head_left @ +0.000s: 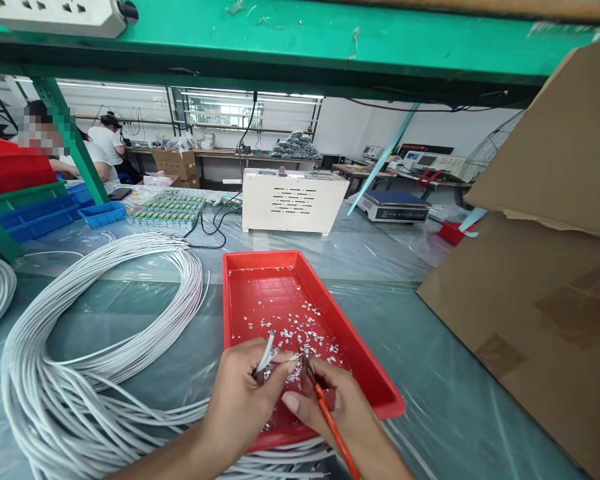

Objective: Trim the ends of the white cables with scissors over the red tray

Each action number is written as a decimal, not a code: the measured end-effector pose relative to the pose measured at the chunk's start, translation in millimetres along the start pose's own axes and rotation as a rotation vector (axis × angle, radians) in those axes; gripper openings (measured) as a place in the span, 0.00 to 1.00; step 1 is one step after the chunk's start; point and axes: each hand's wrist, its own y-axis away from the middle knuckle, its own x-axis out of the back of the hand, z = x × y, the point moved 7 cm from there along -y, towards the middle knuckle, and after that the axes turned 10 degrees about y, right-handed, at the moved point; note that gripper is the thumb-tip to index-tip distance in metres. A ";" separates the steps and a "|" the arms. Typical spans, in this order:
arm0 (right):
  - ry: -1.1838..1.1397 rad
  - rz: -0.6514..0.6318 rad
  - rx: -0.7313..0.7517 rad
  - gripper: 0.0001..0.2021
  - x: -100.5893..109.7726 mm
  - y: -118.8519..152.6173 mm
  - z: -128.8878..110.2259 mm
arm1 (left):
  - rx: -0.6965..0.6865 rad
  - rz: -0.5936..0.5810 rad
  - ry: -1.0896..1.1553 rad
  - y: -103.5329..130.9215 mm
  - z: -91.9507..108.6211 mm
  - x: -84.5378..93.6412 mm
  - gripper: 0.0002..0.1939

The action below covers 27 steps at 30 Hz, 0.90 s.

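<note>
My left hand is closed on the ends of white cables, one tip pointing up and another held in the pinch of thumb and forefinger. My right hand grips orange-handled wire cutters, their dark jaws at that pinched cable tip. Both hands are over the near part of a red tray, where small silvery scraps lie scattered. A large coil of white cable rests to the left, and more cable runs beneath the tray's near edge. My fingers partly hide the jaws.
A cream metal box stands behind the tray, with a weighing scale to its right. Cardboard leans in from the right. Blue bins sit at the left. A green shelf beam crosses overhead. People sit at far benches.
</note>
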 end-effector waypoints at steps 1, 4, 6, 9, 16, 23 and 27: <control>-0.113 -0.009 -0.025 0.12 -0.8 0.4 -0.4 | -0.011 -0.007 -0.001 0.6 1.1 -0.6 0.08; -0.336 -0.087 -0.092 0.11 -6.6 1.1 -1.3 | -0.065 -0.008 -0.004 3.3 4.8 -1.7 0.07; -0.410 -0.086 -0.142 0.11 -7.3 1.4 2.1 | -0.127 -0.004 -0.004 5.0 7.3 -2.2 0.08; -0.484 -0.040 -0.221 0.12 -7.1 2.6 11.9 | -0.231 -0.021 -0.033 7.6 9.2 -4.5 0.11; -0.576 -0.046 -0.291 0.13 -11.8 5.7 20.3 | -0.487 -0.027 -0.282 18.2 12.0 -10.2 0.14; -0.678 -0.110 -0.323 0.14 -15.5 3.4 16.9 | -0.664 -0.026 -0.444 24.0 23.2 -16.9 0.12; -0.750 -0.127 -0.305 0.12 -18.1 3.6 14.9 | -0.716 -0.010 -0.494 27.1 26.5 -19.4 0.13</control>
